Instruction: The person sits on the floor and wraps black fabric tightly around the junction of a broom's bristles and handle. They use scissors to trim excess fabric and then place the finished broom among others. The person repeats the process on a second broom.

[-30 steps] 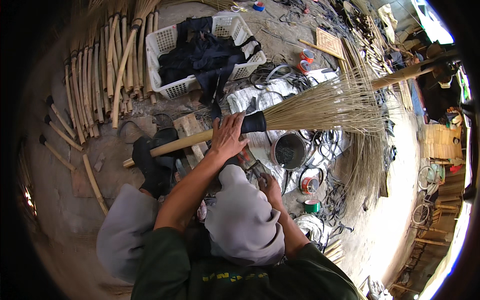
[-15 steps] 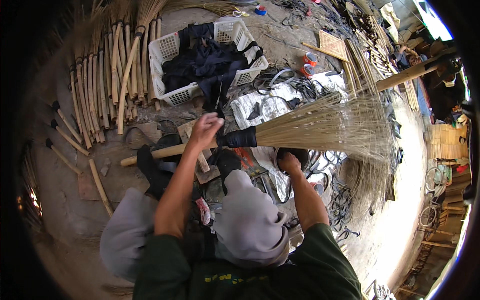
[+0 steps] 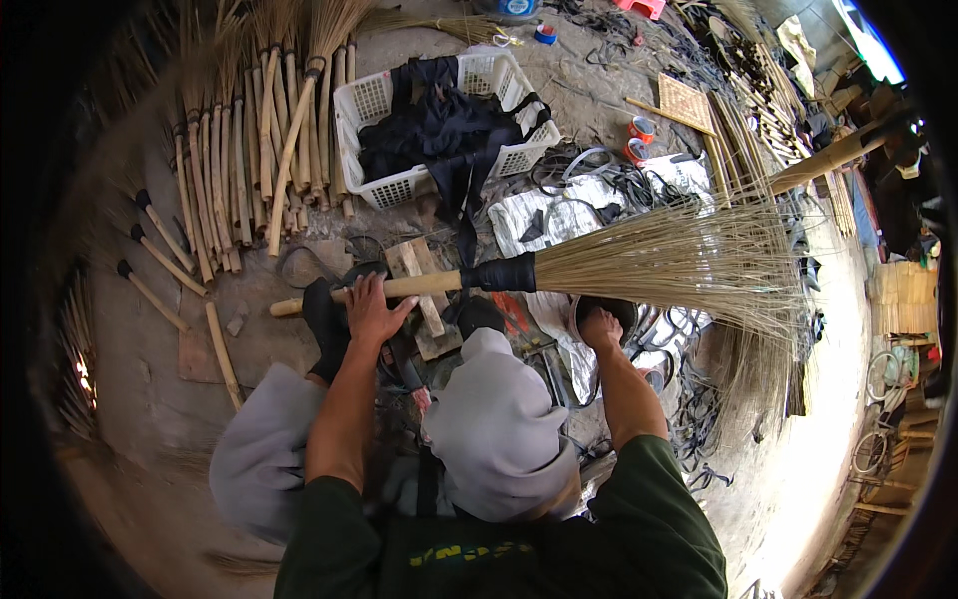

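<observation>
Inside the dark bucket is the right hand.

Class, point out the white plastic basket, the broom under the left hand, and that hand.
White plastic basket [image 3: 400, 189], head view: near wall.
Broom [image 3: 507, 273], head view: black binding.
Left hand [image 3: 373, 313], head view: back.

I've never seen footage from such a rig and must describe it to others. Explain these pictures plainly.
There is no machine: these are a person's two bare hands. Every picture comes from one fisheye camera on the person's head, looking down, so straight edges bend near the rim. The left hand lies over the handle of a broom; the right hand reaches into a dark round container, so anything it holds is hidden. On the floor are a white basket of black strips and more brooms.
</observation>
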A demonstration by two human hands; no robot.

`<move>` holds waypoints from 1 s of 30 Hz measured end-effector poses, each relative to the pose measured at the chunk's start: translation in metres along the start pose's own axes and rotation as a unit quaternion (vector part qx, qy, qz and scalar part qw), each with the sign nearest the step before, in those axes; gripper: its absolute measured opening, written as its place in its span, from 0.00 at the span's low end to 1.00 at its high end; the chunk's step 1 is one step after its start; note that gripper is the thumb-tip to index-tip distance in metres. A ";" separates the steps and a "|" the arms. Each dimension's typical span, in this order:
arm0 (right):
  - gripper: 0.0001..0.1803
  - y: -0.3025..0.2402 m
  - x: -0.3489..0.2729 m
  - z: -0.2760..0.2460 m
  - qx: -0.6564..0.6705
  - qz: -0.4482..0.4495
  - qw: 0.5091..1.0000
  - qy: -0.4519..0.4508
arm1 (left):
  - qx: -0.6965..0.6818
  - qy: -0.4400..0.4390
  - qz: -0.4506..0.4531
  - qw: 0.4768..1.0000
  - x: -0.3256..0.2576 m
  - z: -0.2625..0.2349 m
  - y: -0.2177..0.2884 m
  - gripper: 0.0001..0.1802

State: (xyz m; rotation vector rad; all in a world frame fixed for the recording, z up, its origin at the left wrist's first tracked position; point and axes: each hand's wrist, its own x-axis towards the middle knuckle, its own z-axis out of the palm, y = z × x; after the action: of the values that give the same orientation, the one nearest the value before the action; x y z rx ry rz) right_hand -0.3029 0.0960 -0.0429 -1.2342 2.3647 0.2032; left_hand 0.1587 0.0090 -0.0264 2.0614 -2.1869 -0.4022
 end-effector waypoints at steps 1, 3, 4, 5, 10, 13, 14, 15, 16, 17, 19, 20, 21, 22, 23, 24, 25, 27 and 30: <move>0.22 -0.002 -0.002 -0.002 -0.007 0.017 1.000 -0.012 | 0.001 -0.023 0.003 1.000 0.003 -0.004 -0.002 0.54; 0.20 -0.005 -0.004 -0.003 -0.013 0.003 1.000 -0.014 | 0.038 -0.117 -0.022 0.992 0.014 -0.014 -0.005 0.53; 0.21 -0.006 -0.005 -0.003 -0.017 0.005 1.000 -0.019 | 0.052 -0.111 -0.007 0.992 0.015 -0.018 -0.005 0.49; 0.21 -0.007 -0.006 -0.004 -0.016 0.006 1.000 -0.020 | 0.049 -0.136 -0.008 0.989 0.020 -0.022 -0.005 0.49; 0.23 -0.003 -0.005 -0.012 -0.011 0.020 0.998 -0.054 | -0.010 -0.166 -0.017 0.986 0.017 -0.023 -0.009 0.47; 0.24 -0.003 -0.002 -0.026 0.003 0.039 0.999 -0.037 | -0.046 -0.143 -0.044 0.988 0.005 -0.010 -0.012 0.47; 0.23 -0.001 -0.002 -0.032 0.005 0.019 1.000 -0.021 | -0.055 -0.129 -0.050 0.989 0.001 -0.007 -0.013 0.47; 0.22 -0.002 -0.001 -0.038 0.016 0.014 1.000 0.007 | -0.064 -0.114 -0.053 0.990 -0.002 -0.005 -0.014 0.47; 0.22 -0.001 0.000 -0.045 0.027 0.014 0.999 0.038 | -0.073 -0.082 -0.050 0.993 -0.004 -0.004 -0.015 0.44; 0.22 0.000 -0.002 -0.050 0.044 0.016 0.997 0.067 | -0.080 -0.052 -0.045 0.994 -0.008 -0.004 -0.014 0.40; 0.22 -0.003 -0.009 -0.062 0.136 -0.027 0.981 0.138 | -0.125 0.055 -0.033 0.990 -0.013 -0.006 -0.004 0.33; 0.22 -0.007 -0.016 -0.067 0.189 -0.044 0.966 0.172 | -0.162 0.130 -0.028 0.978 -0.016 -0.007 0.006 0.29; 0.21 -0.011 -0.025 -0.072 0.232 -0.038 0.951 0.201 | -0.191 0.203 -0.029 0.960 -0.020 -0.007 0.019 0.25; 0.18 -0.026 -0.033 -0.072 0.387 -0.043 0.911 0.138 | -0.252 0.251 0.014 0.934 -0.024 -0.006 0.037 0.15; 0.16 -0.045 -0.049 -0.065 0.611 -0.057 0.788 0.059 | -0.344 0.186 0.001 0.920 -0.027 -0.003 0.059 0.15; 0.14 -0.060 -0.066 -0.063 0.675 -0.097 0.731 -0.016 | -0.489 0.034 -0.050 0.870 -0.030 0.001 0.086 0.14; 0.13 -0.088 -0.076 -0.059 0.745 -0.065 0.658 -0.085 | -0.531 -0.020 0.010 0.847 -0.032 0.001 0.107 0.14; 0.11 -0.126 -0.101 -0.053 0.761 -0.117 0.625 -0.126 | -0.578 -0.035 0.076 0.812 -0.035 -0.002 0.145 0.13; 0.10 -0.159 -0.115 -0.055 0.813 -0.093 0.546 -0.183 | -0.630 -0.057 0.092 0.769 -0.031 -0.020 0.172 0.12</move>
State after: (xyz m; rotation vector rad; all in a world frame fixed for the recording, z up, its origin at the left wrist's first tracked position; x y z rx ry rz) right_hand -0.1368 0.0692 0.0716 -0.2801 1.0097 -1.3561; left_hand 0.0007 0.0454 0.0411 1.0267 -1.3295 -1.4631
